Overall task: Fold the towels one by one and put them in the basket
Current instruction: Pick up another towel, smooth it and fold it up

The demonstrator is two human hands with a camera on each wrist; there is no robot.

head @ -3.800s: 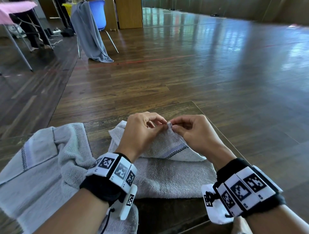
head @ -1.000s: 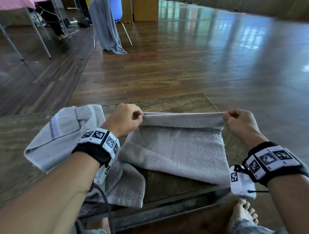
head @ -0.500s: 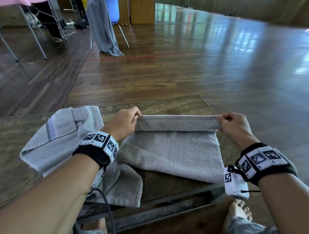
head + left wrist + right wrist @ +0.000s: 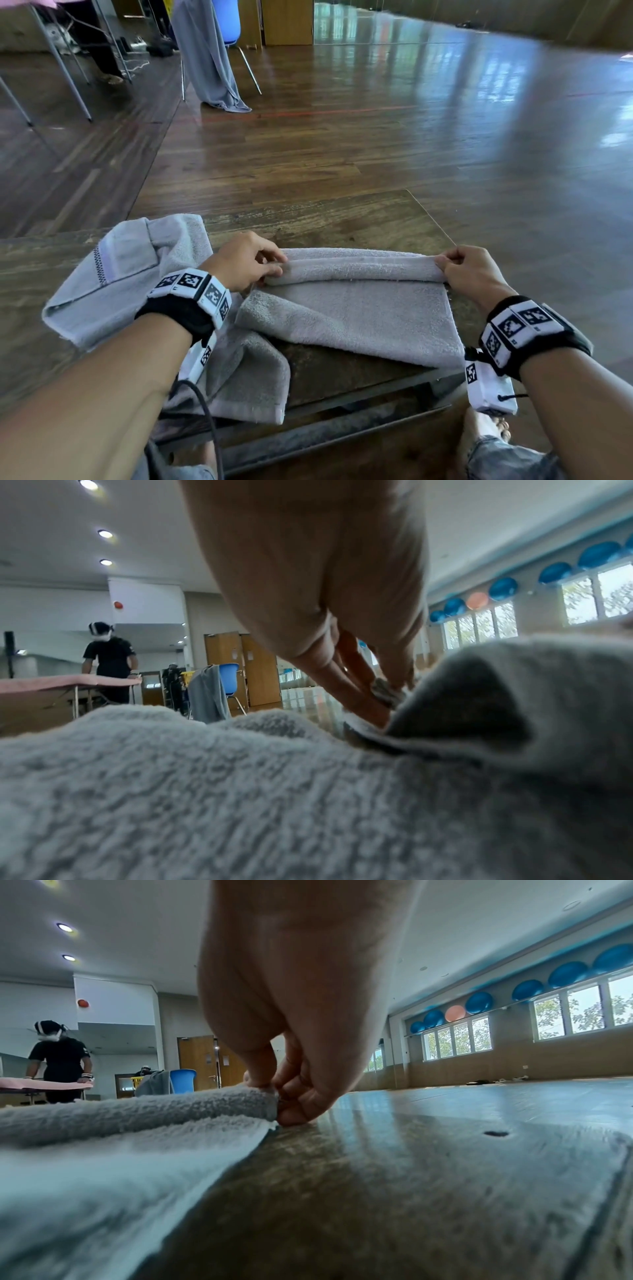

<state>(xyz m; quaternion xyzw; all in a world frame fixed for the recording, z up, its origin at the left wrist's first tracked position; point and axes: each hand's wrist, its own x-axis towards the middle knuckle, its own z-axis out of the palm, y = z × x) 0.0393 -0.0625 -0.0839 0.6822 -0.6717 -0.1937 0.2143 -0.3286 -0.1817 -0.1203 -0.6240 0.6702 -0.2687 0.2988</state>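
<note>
Basket out of view; both hands pinch towel.

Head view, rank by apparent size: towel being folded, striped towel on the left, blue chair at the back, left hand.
1. Towel being folded
2. Striped towel, close to it and partly hidden by the left arm, so this order is unsure
3. Left hand
4. Blue chair, far off and mostly covered by a grey cloth
</note>
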